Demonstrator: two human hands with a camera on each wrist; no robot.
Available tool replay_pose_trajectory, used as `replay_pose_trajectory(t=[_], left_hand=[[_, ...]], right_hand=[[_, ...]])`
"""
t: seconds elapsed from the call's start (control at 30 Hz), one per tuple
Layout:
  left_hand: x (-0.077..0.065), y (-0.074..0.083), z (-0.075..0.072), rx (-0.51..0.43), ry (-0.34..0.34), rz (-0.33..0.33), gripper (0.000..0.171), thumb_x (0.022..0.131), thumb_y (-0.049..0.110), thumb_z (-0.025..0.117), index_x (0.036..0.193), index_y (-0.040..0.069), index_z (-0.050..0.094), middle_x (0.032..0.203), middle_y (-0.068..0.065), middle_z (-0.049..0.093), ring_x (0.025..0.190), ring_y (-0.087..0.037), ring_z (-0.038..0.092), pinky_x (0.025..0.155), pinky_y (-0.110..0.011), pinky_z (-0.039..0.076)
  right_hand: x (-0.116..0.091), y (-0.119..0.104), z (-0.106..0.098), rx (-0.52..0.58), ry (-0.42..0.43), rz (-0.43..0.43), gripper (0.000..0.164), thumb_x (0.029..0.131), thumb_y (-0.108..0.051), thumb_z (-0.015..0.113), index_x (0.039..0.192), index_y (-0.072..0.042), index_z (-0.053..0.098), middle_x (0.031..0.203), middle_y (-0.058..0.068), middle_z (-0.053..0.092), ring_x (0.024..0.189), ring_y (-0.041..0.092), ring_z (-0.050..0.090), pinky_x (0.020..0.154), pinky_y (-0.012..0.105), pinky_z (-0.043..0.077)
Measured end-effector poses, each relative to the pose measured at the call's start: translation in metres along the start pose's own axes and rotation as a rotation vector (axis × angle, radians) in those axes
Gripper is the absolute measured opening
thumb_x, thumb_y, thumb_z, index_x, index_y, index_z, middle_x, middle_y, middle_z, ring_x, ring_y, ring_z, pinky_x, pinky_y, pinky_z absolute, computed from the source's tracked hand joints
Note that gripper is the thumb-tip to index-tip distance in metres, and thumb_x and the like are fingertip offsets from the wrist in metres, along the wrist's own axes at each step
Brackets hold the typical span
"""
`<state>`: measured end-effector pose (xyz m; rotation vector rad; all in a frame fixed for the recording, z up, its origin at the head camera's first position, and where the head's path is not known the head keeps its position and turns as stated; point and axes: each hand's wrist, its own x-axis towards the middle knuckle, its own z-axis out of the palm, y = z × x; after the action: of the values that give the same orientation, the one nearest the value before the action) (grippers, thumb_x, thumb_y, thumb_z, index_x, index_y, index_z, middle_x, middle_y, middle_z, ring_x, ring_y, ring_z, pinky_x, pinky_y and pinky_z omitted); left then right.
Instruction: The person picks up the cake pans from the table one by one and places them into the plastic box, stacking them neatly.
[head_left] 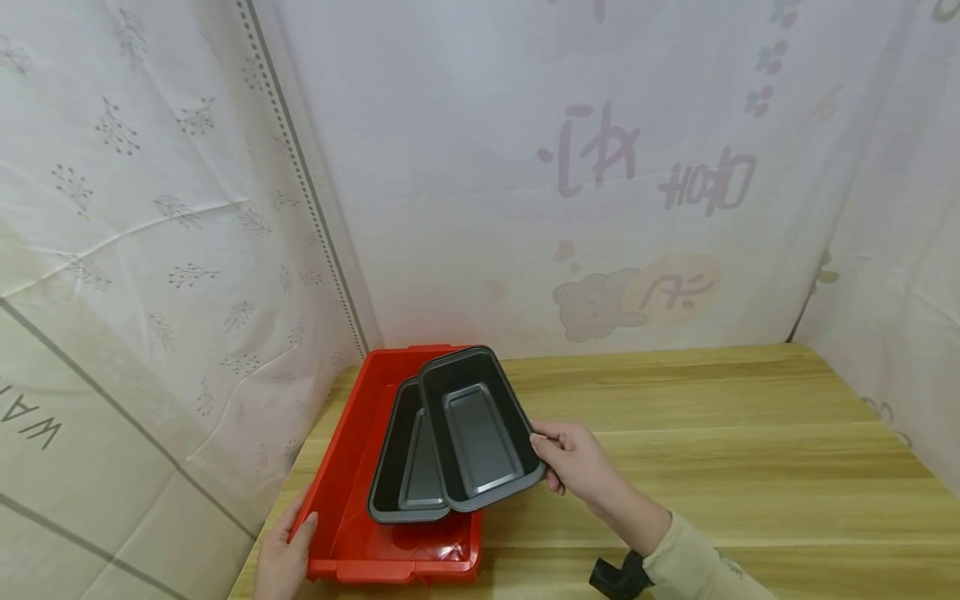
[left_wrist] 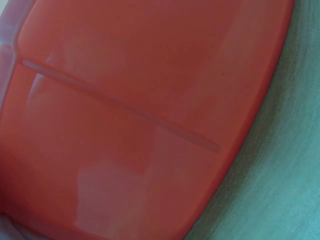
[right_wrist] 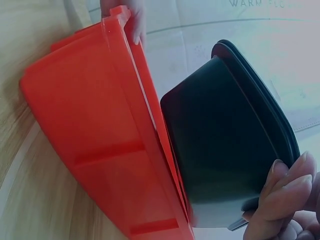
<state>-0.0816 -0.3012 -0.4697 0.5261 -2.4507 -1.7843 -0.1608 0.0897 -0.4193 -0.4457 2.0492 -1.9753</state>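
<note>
My right hand (head_left: 581, 462) pinches the right rim of a dark grey loaf pan (head_left: 480, 433), thumb on top and fingers below. This pan is tilted and overlaps a second dark loaf pan (head_left: 408, 467), which is partly hidden beneath it. Both pans are over a red plastic tray (head_left: 345, 450). At the tray's front left, my left hand (head_left: 283, 550) grips the rim, its thumb on the inner side. In the right wrist view, the held pan's outer wall (right_wrist: 215, 130) leans beside the tray's side (right_wrist: 90, 110). Mostly the tray's outer wall (left_wrist: 125, 125) fills the left wrist view.
The tray stands at the left end of a wooden table (head_left: 697, 433). Printed cloth curtains (head_left: 465, 167) hang behind the table and at both sides. A black device (head_left: 621, 577) is by the right wrist, next to a pale sleeve (head_left: 693, 558).
</note>
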Motion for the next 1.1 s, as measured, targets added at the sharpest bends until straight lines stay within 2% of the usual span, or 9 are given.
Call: replay_pose_trajectory(t=[0.13, 0.23, 0.5, 0.8, 1.1], left_hand=[[0.0, 0.0, 0.0, 0.009, 0.002, -0.005, 0.053, 0.105, 0.014, 0.04, 0.154, 0.0, 0.022, 0.148, -0.031, 0.03, 0.093, 0.001, 0.056, 0.077, -0.026, 0.053], [0.0, 0.0, 0.0, 0.021, 0.01, -0.014, 0.053, 0.105, 0.013, 0.04, 0.154, 0.001, 0.023, 0.148, -0.03, 0.032, 0.095, -0.001, 0.057, 0.077, -0.026, 0.053], [-0.001, 0.001, 0.0, -0.004, 0.011, 0.006, 0.053, 0.105, 0.013, 0.04, 0.153, 0.0, 0.023, 0.148, -0.031, 0.03, 0.086, 0.008, 0.054, 0.075, -0.025, 0.053], [-0.001, 0.0, 0.0, -0.006, 0.011, 0.007, 0.052, 0.105, 0.012, 0.04, 0.153, 0.0, 0.023, 0.149, -0.031, 0.029, 0.086, 0.011, 0.052, 0.076, -0.025, 0.052], [0.0, -0.001, 0.0, -0.015, 0.007, 0.008, 0.053, 0.106, 0.014, 0.04, 0.154, 0.001, 0.022, 0.15, -0.029, 0.027, 0.087, 0.011, 0.052, 0.075, -0.024, 0.052]], right_hand=[[0.003, 0.001, 0.004, 0.004, 0.002, 0.0, 0.043, 0.101, -0.01, 0.051, 0.139, 0.01, 0.046, 0.062, 0.003, 0.058, 0.043, 0.01, 0.044, 0.041, 0.021, 0.04], [0.005, 0.001, 0.007, 0.008, 0.002, -0.006, 0.042, 0.101, -0.009, 0.05, 0.138, 0.01, 0.047, 0.062, 0.003, 0.059, 0.042, 0.009, 0.044, 0.041, 0.02, 0.04], [0.01, 0.003, 0.017, 0.025, 0.008, -0.014, 0.039, 0.101, -0.007, 0.05, 0.136, 0.01, 0.05, 0.064, 0.003, 0.06, 0.042, 0.009, 0.044, 0.041, 0.02, 0.04], [0.015, 0.001, 0.029, 0.035, 0.006, -0.039, 0.037, 0.1, -0.007, 0.051, 0.135, 0.008, 0.053, 0.059, 0.004, 0.059, 0.04, 0.008, 0.045, 0.039, 0.021, 0.039], [0.021, 0.003, 0.041, 0.066, -0.007, -0.043, 0.035, 0.1, -0.004, 0.05, 0.132, 0.01, 0.054, 0.064, 0.011, 0.063, 0.04, 0.009, 0.047, 0.039, 0.021, 0.04]])
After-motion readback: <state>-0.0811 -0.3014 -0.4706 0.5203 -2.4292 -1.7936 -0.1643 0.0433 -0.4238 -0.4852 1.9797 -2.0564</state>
